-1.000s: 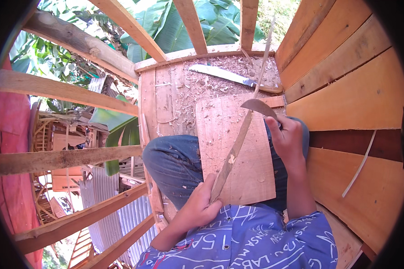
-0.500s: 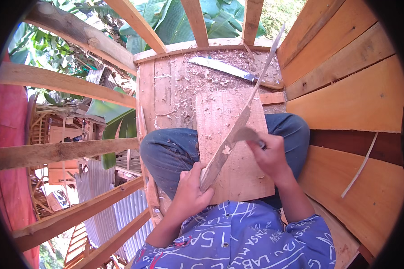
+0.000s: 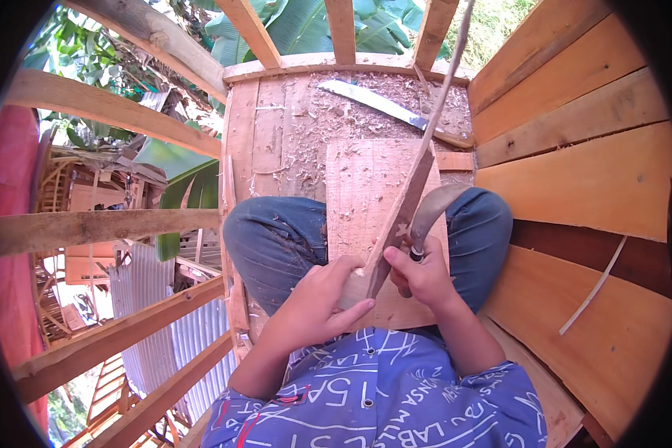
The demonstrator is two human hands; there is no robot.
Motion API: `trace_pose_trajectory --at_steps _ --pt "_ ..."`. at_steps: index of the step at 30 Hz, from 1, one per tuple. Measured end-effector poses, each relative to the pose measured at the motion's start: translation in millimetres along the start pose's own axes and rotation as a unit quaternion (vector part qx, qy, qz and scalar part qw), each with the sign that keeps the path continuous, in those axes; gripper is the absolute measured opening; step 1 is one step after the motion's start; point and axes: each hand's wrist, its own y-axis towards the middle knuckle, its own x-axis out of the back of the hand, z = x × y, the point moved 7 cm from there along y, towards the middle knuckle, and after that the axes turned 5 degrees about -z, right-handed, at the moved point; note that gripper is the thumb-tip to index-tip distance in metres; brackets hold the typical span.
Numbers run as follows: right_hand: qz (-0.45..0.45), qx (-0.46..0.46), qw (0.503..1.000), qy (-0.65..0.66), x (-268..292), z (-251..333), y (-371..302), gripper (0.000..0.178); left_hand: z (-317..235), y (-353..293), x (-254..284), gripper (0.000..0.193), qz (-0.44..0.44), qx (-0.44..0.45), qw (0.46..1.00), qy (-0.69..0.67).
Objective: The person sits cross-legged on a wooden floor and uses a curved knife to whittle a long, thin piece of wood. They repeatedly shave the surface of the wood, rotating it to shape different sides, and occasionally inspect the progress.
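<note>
A long, tapering piece of wood (image 3: 408, 200), wider at its near end and thin at its far end, slants up over the flat board on my lap (image 3: 355, 175). My left hand (image 3: 311, 300) grips its near end, thumb and fingers on either side. Closed around the short handle of a curved knife (image 3: 435, 207), my right hand (image 3: 424, 282) is beside the wood's right edge, its fingers close against the wood. The hooked blade points up and to the right, away from the wood. Part of the handle is hidden by my fingers.
Beyond the board lies a machete (image 3: 373, 103) among wood shavings (image 3: 306, 142). Wooden plank walls (image 3: 575, 175) close in on the right, with a pale strip (image 3: 593, 287) lying against them. Wooden railings (image 3: 104, 231) run along the left. My bent knees flank the board.
My right hand has come down nearer my left, and the knife blade has swung from pointing left to pointing up and right. The piece of wood stands at a steeper angle.
</note>
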Motion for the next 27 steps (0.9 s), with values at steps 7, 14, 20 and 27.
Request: trace_pose_trajectory --at_steps 7,14,20,27 --pt "0.045 0.026 0.997 0.058 -7.5 7.3 -7.7 0.023 14.3 2.7 -40.7 0.044 0.176 0.098 0.867 -0.456" --pt "-0.040 0.173 0.969 -0.173 13.4 33.1 -1.5 0.027 17.5 5.4 -56.5 0.045 0.165 0.149 0.769 -0.599" --pt "-0.043 0.227 0.894 -0.384 32.8 37.2 -8.0 0.054 20.4 9.2 -35.1 0.050 0.097 0.159 0.789 -0.586" --pt "-0.130 0.355 0.734 -0.565 22.9 61.9 -15.5 0.064 -9.7 7.4 -25.7 0.044 0.043 0.152 0.903 -0.400"
